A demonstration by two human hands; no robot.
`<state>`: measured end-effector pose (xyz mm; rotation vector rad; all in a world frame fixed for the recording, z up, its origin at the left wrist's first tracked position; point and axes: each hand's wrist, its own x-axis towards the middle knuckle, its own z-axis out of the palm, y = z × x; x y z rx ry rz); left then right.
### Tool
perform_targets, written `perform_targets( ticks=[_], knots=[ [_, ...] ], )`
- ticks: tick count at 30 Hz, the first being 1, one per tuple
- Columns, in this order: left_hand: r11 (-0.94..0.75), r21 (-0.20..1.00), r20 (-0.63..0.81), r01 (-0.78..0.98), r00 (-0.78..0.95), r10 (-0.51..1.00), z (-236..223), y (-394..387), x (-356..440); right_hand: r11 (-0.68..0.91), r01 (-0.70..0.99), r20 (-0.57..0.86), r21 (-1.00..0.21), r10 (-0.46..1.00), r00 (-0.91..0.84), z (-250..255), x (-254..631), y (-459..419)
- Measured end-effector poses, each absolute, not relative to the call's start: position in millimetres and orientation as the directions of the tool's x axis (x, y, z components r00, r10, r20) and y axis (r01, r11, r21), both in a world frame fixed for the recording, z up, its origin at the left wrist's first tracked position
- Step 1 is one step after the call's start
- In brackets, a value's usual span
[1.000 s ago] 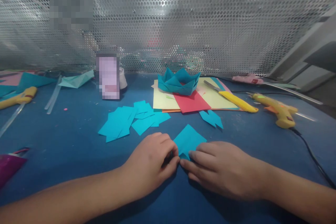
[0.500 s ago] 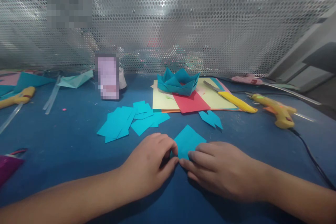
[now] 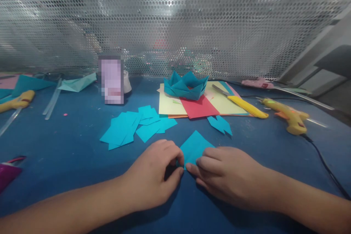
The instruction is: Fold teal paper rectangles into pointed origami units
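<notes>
A blue paper square (image 3: 195, 147) lies turned cornerwise on the table, its near edge between my two hands. My left hand (image 3: 160, 170) has thumb and forefinger closed at the paper's left near edge. On the near right part of the paper, my right hand (image 3: 233, 175) holds the edge with bent fingers, its thumb tip near the bottom corner. Fingers hide both lower sides of the sheet. Just ahead lie a small notched blue paper piece (image 3: 220, 124) and, to the left, a loose pile of blue paper pieces (image 3: 123, 128).
A folded blue paper crown shape (image 3: 186, 86) sits on pale yellow sheets (image 3: 171, 106) with a red paper (image 3: 200, 108). A yellow-handled cutter (image 3: 245, 106) rests there, blade out. Yellow glue guns lie at right (image 3: 293, 117) and left (image 3: 20, 101). A perforated metal panel (image 3: 170, 22) stands behind.
My left hand has shifted slightly left, widening the gap between the two thumbs and showing more of the paper's near corner. My right hand has barely moved.
</notes>
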<state>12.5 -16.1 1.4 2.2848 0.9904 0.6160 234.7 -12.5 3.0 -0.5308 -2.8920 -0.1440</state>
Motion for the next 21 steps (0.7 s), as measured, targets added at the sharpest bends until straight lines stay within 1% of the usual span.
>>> perform_targets(
  ticks=[3, 5, 9, 11, 16, 21],
  knots=[
    [-0.574, 0.665, 0.210, 0.477, 0.618, 0.757, 2.5, -16.8, 11.2, 0.932, 0.360, 0.211, 0.052, 0.342, -0.916, 3.6, 235.0, -12.1],
    [-0.596, 0.651, 0.241, 0.470, 0.616, 0.750, 2.4, -17.4, 9.8, 0.931, 0.360, 0.215, 0.055, 0.341, -0.915, 3.7, 235.4, -11.6],
    [-0.721, 0.529, 0.348, 0.448, 0.661, 0.665, -0.2, -17.4, 6.7, 0.932, 0.357, 0.200, 0.063, 0.338, -0.920, 3.3, 236.6, -11.4],
    [-0.764, 0.475, 0.371, 0.438, 0.687, 0.625, -1.5, -16.9, 5.7, 0.933, 0.354, 0.194, 0.060, 0.336, -0.922, 3.6, 236.9, -11.2],
    [-0.812, 0.389, 0.374, 0.436, 0.730, 0.572, -0.7, -16.4, 4.3, 0.935, 0.352, 0.208, 0.047, 0.336, -0.919, 5.5, 236.1, -10.2],
    [-0.870, 0.255, 0.357, 0.421, 0.796, 0.490, 3.1, -17.4, 4.7, 0.933, 0.359, 0.180, 0.024, 0.349, -0.920, 5.7, 236.2, -11.4]
  ],
)
